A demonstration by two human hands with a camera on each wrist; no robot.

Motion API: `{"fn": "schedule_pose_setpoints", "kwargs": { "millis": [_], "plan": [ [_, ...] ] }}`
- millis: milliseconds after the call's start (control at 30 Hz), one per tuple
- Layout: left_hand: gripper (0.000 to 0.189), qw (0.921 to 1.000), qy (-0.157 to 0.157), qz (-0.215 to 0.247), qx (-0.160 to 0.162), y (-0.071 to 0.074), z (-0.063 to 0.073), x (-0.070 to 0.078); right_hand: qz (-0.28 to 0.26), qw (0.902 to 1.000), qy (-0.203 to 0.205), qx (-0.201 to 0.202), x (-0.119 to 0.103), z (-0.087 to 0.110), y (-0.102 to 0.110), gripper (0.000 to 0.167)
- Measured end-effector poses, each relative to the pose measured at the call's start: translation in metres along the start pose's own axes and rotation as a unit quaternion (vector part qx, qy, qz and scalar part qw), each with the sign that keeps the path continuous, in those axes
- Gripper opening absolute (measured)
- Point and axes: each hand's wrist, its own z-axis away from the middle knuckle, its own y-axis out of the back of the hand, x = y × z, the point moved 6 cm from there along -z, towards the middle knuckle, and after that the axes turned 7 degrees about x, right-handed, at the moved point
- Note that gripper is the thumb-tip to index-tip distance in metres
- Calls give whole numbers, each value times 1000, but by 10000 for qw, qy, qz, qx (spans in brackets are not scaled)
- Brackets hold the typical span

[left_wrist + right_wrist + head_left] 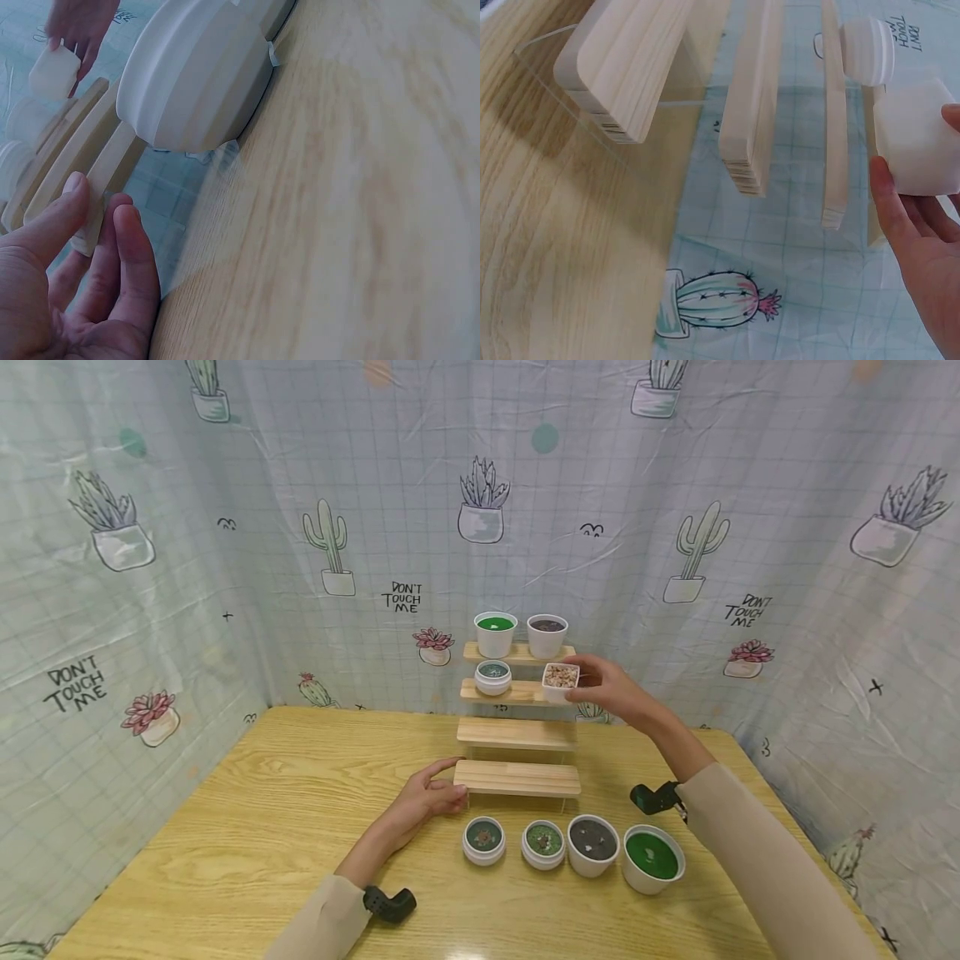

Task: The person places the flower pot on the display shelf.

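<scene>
A stepped wooden rack [517,735] with clear supports stands on the table. My left hand [422,800] grips the left end of its lowest step [112,161], thumb on one face and fingers on the other. My right hand [617,687] holds a small white square pot [561,680] of beige chips between thumb and fingers, at the right end of the second step from the top. Whether the pot's base touches that step I cannot tell. On the same step, to the left, sits a round white pot [492,677] with a blue-green top.
The top step carries a green-filled cup [496,635] and a dark-filled cup [547,637]. Before the rack stand two low round pots [483,841], a dark-filled cup [592,846] and a green-filled cup [652,859]. A patterned curtain [375,510] hangs close behind.
</scene>
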Motion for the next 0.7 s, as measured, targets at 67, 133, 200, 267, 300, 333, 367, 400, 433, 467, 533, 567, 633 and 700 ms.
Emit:
{"fn": "schedule_pose_setpoints", "kwargs": {
  "millis": [67, 133, 200, 267, 300, 333, 367, 400, 433, 467, 533, 567, 633, 700],
  "plan": [
    [73, 10000, 26, 6, 27, 0, 0, 0, 3, 10000, 16, 6, -1, -2, -1, 62],
    [73, 10000, 28, -8, 38, 0, 0, 0, -31, 10000, 26, -3, -2, -4, -2, 61],
    [74, 10000, 43, -2, 62, 0, 0, 0, -103, 9999, 20, -16, -2, -6, -3, 60],
    [74, 10000, 48, -11, 64, 0, 0, 0, -177, 9998, 33, -43, -2, -8, -4, 60],
    [74, 10000, 43, -18, 56, 0, 0, 0, -213, 9998, 28, -47, -1, -10, -5, 60],
    [74, 10000, 43, -25, 49, 0, 0, 0, -239, 9997, 24, -40, 0, -11, -5, 60],
    [73, 10000, 63, -16, 60, 0, 0, -1, -262, 9996, 26, -44, 0, -12, -5, 61],
    [73, 10000, 60, -28, 54, 0, 0, -1, -298, 9995, 7, -38, 0, -13, -5, 61],
    [74, 10000, 60, -31, 44, 1, 0, -1, -321, 9995, -33, -22, 1, -14, -5, 62],
    [74, 10000, 55, -38, 38, 1, 0, -1, -346, 9994, -88, 7, 2, -15, -5, 63],
    [74, 10000, 51, -38, 30, 1, 0, 0, -407, 9990, -194, 29, 3, -16, -5, 66],
    [75, 10000, 52, -32, 29, 1, 0, 0, -420, 9988, -247, 36, 4, -17, -5, 67],
    [75, 10000, 56, -22, 24, 0, 0, 0, -452, 9983, -352, 62, 5, -18, -5, 69],
    [76, 10000, 63, -13, 20, 0, 0, 0, -462, 9981, -395, 63, 6, -19, -6, 69]
  ]
}}
